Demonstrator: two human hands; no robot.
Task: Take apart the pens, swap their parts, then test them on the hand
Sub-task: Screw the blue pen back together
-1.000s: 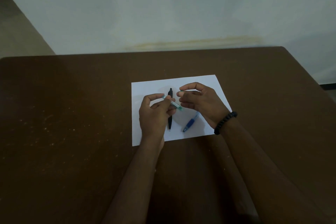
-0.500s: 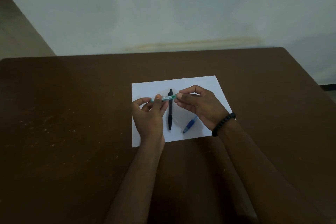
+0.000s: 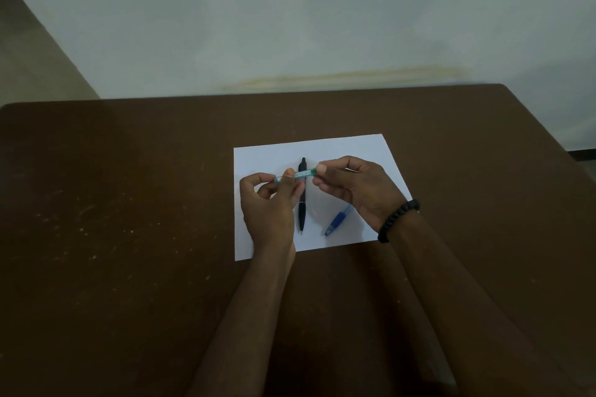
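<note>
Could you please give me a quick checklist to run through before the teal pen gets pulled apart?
1. Left hand pinches the teal pen: ok.
2. Right hand pinches its other end: ok.
3. Pen held over the white paper, so loose parts land there: ok.
4. Black pen lies whole on the paper, out of the grip: ok.
5. Blue pen on the paper, partly hidden: cannot tell if whole.
6. Teal pen's joint loosened: cannot tell.

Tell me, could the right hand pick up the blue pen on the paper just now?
Probably not at once: the right hand pinches one end of the teal pen that the left hand also holds. The blue pen lies uncovered just below it.
</note>
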